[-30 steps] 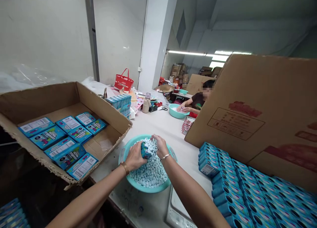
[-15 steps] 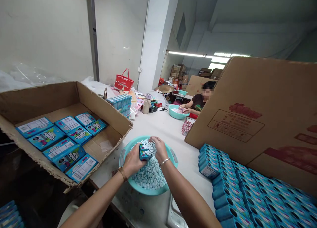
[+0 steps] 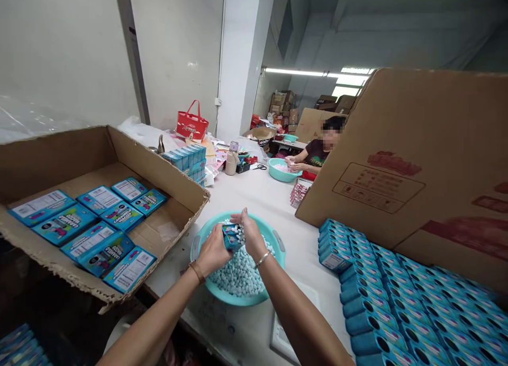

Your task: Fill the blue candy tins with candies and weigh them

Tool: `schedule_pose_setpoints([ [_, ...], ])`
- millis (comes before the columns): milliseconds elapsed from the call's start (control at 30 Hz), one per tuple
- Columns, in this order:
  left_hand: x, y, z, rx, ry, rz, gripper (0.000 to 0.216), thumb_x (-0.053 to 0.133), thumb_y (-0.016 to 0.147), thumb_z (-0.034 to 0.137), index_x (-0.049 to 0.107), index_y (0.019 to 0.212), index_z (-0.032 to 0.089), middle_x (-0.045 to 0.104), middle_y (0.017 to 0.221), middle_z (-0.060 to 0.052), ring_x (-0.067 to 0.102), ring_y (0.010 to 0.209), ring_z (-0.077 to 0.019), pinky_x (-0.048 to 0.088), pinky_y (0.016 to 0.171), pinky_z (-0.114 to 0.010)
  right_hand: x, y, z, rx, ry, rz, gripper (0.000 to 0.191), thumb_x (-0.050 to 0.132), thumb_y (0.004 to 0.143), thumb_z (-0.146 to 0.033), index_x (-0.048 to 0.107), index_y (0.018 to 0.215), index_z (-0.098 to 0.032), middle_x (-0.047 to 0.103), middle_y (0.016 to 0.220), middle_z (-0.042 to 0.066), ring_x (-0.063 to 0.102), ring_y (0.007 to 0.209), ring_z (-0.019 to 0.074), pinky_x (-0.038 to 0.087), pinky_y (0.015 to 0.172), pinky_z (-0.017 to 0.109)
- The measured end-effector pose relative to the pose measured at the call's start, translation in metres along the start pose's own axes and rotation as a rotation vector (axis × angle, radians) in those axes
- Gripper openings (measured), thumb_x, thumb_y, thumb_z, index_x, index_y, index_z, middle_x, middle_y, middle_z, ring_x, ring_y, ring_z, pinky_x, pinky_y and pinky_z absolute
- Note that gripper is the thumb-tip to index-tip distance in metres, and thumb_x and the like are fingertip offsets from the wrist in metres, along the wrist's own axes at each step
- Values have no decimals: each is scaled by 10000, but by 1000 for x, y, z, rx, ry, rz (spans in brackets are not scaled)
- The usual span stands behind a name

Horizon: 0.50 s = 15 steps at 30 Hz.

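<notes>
My left hand (image 3: pixel 212 252) grips a small blue carton (image 3: pixel 232 237) over a teal basin (image 3: pixel 278 247) filled with pale blue candies (image 3: pixel 238 273). My right hand (image 3: pixel 248 233) is cupped against the carton's open top, fingers together, with white candies showing at the mouth. Both hands hover just above the candy heap, near the table's front edge.
A shallow cardboard box (image 3: pixel 174 178) at left holds several flat blue cartons (image 3: pixel 97 225). Rows of open blue cartons (image 3: pixel 397 297) lie at right under a big cardboard flap (image 3: pixel 416 159). Across the table another person (image 3: pixel 319 151) works at a second teal basin (image 3: pixel 281 171). A red bag (image 3: pixel 191 125) stands at the back.
Both hands have lifted the small carton up out of the candy heap, and the right hand now covers its top. The view has shifted slightly.
</notes>
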State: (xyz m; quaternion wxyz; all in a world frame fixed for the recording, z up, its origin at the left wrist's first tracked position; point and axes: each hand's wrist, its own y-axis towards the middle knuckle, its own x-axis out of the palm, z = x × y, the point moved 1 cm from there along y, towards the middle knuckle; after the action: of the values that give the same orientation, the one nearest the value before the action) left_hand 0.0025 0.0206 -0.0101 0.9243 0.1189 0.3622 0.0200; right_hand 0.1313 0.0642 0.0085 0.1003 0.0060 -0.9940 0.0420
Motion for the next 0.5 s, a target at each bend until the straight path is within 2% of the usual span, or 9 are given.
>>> schedule_pose_setpoints([
  [133, 0, 1, -1, 75, 94, -41, 625, 686, 575, 175, 466, 1160, 191, 574, 1146, -112, 563, 1105, -313, 459, 910, -391, 2, -5, 3, 50, 33, -5, 707, 412, 780, -805, 734, 865, -180, 725, 937, 117, 648, 928, 245, 480, 801, 336],
  [267, 0, 1, -7, 125, 151, -67, 616, 664, 603, 186, 461, 1185, 189, 545, 1190, -119, 523, 1156, -316, 427, 965, -407, 2, -8, 5, 34, 63, 8, 633, 464, 790, -767, 742, 928, -215, 707, 1085, 99, 614, 1044, 245, 457, 855, 329],
  [367, -8, -1, -15, 117, 164, -129, 674, 668, 610, 202, 444, 1245, 190, 534, 1240, -122, 507, 1188, -324, 413, 982, -413, -25, -8, 6, 108, -16, -10, 545, 533, 783, -722, 738, 989, -261, 690, 1156, 77, 607, 1030, 259, 445, 838, 367],
  [433, -13, -1, -18, 112, 209, -195, 751, 679, 601, 206, 416, 1305, 210, 516, 1307, -122, 477, 1235, -335, 377, 1022, -424, -53, -8, 9, 66, -77, 38, 428, 629, 762, -636, 738, 968, -277, 702, 1119, 54, 599, 1032, 259, 435, 848, 369],
  [500, -11, 0, -18, 105, 274, -262, 717, 684, 562, 174, 477, 1248, 211, 556, 1263, -129, 496, 1208, -360, 364, 1019, -446, -78, -7, 15, 17, -116, 102, 303, 734, 703, -514, 739, 869, -261, 721, 1015, 41, 591, 1038, 261, 427, 864, 354],
])
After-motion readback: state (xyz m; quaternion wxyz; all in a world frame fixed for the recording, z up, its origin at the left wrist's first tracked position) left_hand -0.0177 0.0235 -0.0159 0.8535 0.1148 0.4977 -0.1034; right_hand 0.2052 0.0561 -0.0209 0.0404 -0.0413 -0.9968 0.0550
